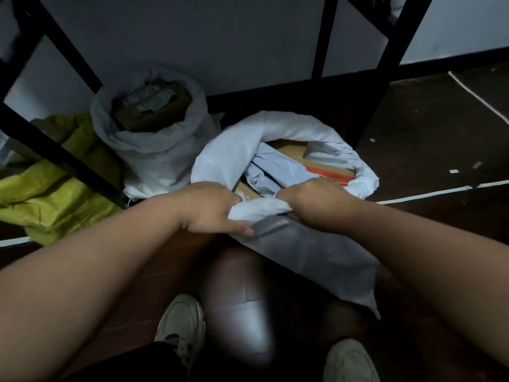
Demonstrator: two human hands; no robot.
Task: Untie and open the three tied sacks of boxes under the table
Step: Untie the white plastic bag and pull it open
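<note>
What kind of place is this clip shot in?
Probably an indoor storeroom or packing corner: sacks of boxes, like this white sack, sit on a dark floor by a wall under a black metal frame.

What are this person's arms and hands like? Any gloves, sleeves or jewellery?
Both forearms are bare as far as the view reaches, with no sleeves showing. The left hand and the right hand wear no gloves. No watch, bracelet or ring is visible, though the fingers are partly hidden and the light is dim.
</note>
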